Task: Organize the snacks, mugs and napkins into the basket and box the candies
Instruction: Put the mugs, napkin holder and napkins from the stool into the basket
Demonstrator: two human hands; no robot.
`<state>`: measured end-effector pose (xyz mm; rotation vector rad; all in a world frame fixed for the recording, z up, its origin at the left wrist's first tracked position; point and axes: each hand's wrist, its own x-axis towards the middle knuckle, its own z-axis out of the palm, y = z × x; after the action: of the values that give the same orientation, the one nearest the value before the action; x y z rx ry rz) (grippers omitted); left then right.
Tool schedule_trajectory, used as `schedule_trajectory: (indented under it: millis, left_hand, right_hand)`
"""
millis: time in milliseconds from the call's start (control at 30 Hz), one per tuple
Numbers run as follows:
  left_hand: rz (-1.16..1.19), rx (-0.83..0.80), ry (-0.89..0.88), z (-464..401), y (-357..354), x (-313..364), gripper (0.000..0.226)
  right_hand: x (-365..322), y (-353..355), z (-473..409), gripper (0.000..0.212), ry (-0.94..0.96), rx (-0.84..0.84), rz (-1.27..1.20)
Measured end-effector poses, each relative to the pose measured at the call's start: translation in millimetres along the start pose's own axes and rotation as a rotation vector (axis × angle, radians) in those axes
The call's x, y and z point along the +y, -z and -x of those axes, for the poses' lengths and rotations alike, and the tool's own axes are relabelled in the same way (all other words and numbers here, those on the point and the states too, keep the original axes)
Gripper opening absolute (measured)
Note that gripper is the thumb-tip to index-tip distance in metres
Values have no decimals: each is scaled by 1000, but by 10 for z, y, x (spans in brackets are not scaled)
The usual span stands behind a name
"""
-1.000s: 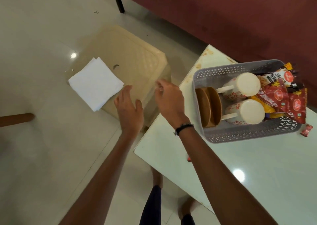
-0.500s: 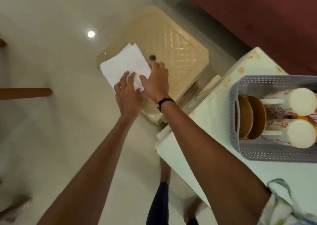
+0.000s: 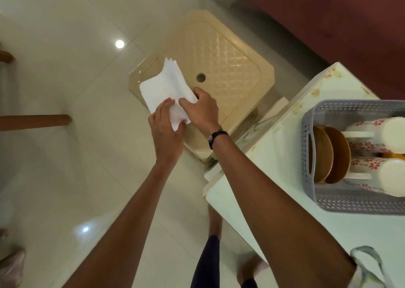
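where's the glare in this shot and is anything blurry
Head view: bright lamp reflections sit on the glossy floor, one above the napkins and one lower left; the frame's lower corners are soft and wide-angle stretched; the basket is cut off at the right.

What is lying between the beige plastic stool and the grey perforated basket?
In the head view, only bare pale tabletop separates the beige plastic stool from the grey perforated basket.

White napkins (image 3: 166,90), beige diamond-embossed stool (image 3: 228,68), grey perforated basket (image 3: 350,202); white mugs (image 3: 372,132) with red flowers, brown plates (image 3: 337,154)
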<state>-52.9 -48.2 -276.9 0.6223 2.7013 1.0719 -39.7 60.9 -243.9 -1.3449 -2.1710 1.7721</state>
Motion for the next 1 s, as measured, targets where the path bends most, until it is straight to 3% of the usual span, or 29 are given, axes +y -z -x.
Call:
schedule_trajectory:
  millis: [133,267,433,500,567,633,700,767,867,1000]
  left_hand:
    - [230,75,109,141,42,184,34]
    - [469,101,287,271,39,516,45]
    - [872,-252,407,404,-71,1123,62]
    - [1114,-443,454,462,-144,1342,59]
    - [1201,-544,515,566,-207,1579,52]
    - [1154,-556,560,702,-301,1794,45]
    - [930,-513,559,842,-428,1953,29]
    - [623,-502,436,994,-563,2080,22]
    - [291,-543,178,1292,-739,2273,31]
    - [163,-527,71,1584,-947,2506,32]
  right_hand:
    - [61,308,189,16,-33,-30,-173]
    - [125,744,458,13,-66,0,-304]
    - [151,1381,812,17,-97,1,-468]
    - [179,1627,957,16,-78,11,-515]
    - [259,1852,1093,18,-62,72,-514]
    - [423,2062,1228,22,-66,173,-459]
    - [644,2263,1379,27,-113,275,-416]
    - [876,2445,1572,32,-185,342,-397]
    - [1164,2616,1861,38,-278,437,-325]
    - [1366,2697,1946,45,-227,634,-28]
